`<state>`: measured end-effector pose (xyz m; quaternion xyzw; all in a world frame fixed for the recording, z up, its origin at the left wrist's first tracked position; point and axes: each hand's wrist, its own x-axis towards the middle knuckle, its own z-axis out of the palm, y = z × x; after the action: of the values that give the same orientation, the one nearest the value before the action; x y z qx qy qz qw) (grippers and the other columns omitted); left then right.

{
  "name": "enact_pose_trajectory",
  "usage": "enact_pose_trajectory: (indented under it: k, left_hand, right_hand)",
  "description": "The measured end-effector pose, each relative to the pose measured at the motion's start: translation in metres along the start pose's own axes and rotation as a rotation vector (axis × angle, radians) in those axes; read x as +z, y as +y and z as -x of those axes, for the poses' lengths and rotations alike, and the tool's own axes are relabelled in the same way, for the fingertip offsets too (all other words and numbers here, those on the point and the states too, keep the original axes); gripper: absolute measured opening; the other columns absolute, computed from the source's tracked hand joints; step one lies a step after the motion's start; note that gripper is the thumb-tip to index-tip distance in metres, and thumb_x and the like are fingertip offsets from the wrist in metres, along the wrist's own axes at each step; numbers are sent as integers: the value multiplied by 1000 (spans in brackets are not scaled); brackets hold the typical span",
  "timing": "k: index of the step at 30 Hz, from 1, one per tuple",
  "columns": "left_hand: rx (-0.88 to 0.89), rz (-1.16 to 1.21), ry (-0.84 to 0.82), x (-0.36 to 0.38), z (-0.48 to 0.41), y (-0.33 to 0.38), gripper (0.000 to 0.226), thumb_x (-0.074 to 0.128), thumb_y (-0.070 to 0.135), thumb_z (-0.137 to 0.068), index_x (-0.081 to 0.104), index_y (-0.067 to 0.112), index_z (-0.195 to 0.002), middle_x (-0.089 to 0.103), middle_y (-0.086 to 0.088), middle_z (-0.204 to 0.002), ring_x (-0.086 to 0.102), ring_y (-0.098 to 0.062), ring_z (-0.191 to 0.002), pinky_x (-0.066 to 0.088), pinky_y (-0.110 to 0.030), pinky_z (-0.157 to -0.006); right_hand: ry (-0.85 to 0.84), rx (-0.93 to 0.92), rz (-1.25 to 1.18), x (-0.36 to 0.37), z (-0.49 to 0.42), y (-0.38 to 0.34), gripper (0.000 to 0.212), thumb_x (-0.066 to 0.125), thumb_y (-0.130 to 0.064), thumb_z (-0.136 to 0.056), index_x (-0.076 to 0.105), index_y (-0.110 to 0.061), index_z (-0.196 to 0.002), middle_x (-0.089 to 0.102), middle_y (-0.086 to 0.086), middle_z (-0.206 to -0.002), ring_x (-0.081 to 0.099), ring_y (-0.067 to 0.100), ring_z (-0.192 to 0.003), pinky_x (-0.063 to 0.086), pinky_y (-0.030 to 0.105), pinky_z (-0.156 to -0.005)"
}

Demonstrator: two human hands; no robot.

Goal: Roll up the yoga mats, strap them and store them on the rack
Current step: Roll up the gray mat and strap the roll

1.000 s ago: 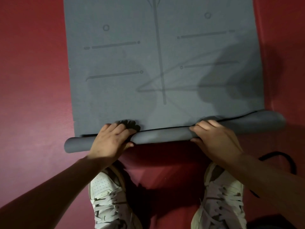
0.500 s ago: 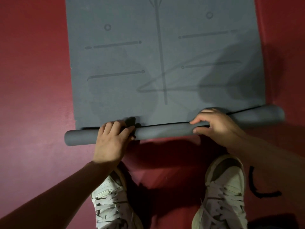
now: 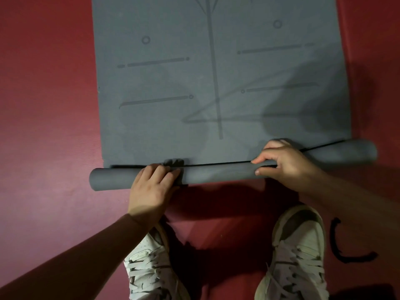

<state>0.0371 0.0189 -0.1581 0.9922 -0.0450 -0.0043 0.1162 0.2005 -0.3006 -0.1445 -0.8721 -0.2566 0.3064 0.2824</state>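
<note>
A grey yoga mat (image 3: 216,72) with printed alignment lines lies flat on the red floor, stretching away from me. Its near end is wound into a thin roll (image 3: 216,172) that runs slightly askew, with the right end farther from me. My left hand (image 3: 151,187) lies over the roll left of centre, fingers curled across its top. My right hand (image 3: 285,163) grips the roll right of centre, thumb under and fingers over it. A black strap (image 3: 344,247) lies curved on the floor at the lower right.
My two white sneakers (image 3: 151,265) (image 3: 296,256) stand on the red floor (image 3: 43,126) just behind the roll. Red floor borders the mat on both sides. A dark shape sits at the bottom right corner.
Both hands have shifted forward a little over the roll, and the roll has turned slightly farther onto the flat mat. My feet have stepped closer behind it.
</note>
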Motion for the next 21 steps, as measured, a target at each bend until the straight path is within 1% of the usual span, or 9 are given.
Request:
enact_pose_trajectory:
  k: [2, 4, 6, 9, 11, 15, 17, 19, 21]
  left_hand:
    - [-15, 23, -10, -1, -2, -1, 39, 54, 39, -92, 70, 12, -114, 66, -7, -103, 56, -34, -91, 48, -41, -81]
    - [-25, 45, -25, -3, -5, -4, 40, 54, 40, -91, 70, 13, -115, 66, -6, -102, 57, -33, -90, 51, -42, -80]
    - [-27, 70, -62, -6, -9, -8, 41, 54, 41, -91, 69, 15, -118, 65, -4, -103, 58, -33, -90, 52, -43, -80]
    - [-31, 102, -104, -10, -17, -13, 44, 52, 45, -91, 68, 15, -119, 64, -3, -102, 59, -30, -89, 48, -40, -81]
    - [-55, 132, -90, -12, -20, -13, 42, 54, 46, -89, 65, 13, -113, 63, -3, -99, 57, -29, -86, 45, -37, -79]
    - [-76, 175, -39, -11, -21, -13, 37, 57, 45, -87, 60, 11, -100, 62, -4, -93, 55, -27, -83, 42, -35, -76]
    - [-66, 184, -52, -11, -22, -14, 37, 57, 46, -88, 61, 12, -98, 61, -4, -94, 57, -28, -83, 44, -37, -77]
    - [-60, 205, -71, -10, -22, -16, 37, 58, 48, -87, 62, 13, -99, 61, -4, -99, 58, -29, -86, 45, -39, -79]
    - [-83, 226, -64, -10, -21, -16, 39, 59, 47, -85, 65, 12, -101, 59, -5, -109, 55, -28, -95, 44, -38, -84]
  right_hand:
    - [4, -53, 81, -1, 6, -2, 45, 63, -59, -68, 75, -24, -94, 59, -6, -89, 52, 16, -88, 35, 25, -81]
    - [7, -114, 170, -2, 8, -6, 47, 69, -58, -62, 72, -23, -94, 60, -7, -90, 50, 13, -88, 37, 28, -82]
    - [32, -151, 237, -2, 9, -7, 45, 74, -49, -61, 71, -20, -96, 63, -4, -90, 52, 16, -88, 39, 31, -81]
    - [31, -80, 284, -6, 9, -11, 46, 65, -50, -71, 68, -25, -109, 67, -5, -100, 57, 20, -96, 45, 33, -86]
    - [4, -8, 300, -7, 8, -14, 52, 59, -53, -73, 63, -27, -118, 67, -6, -109, 59, 21, -104, 45, 35, -90]
    - [-8, 3, 297, -9, 5, -16, 46, 49, -58, -76, 66, -28, -107, 66, -5, -102, 59, 22, -102, 45, 38, -86]
    - [21, -20, 334, -8, 5, -13, 46, 47, -60, -77, 70, -30, -103, 63, -7, -100, 52, 21, -103, 43, 40, -84]
    - [68, -17, 372, -7, 4, -13, 45, 47, -61, -76, 72, -34, -102, 59, -9, -100, 44, 20, -101, 35, 37, -82]
    - [72, -22, 415, -7, 3, -14, 45, 45, -61, -78, 72, -35, -103, 60, -11, -98, 45, 20, -98, 31, 36, -79]
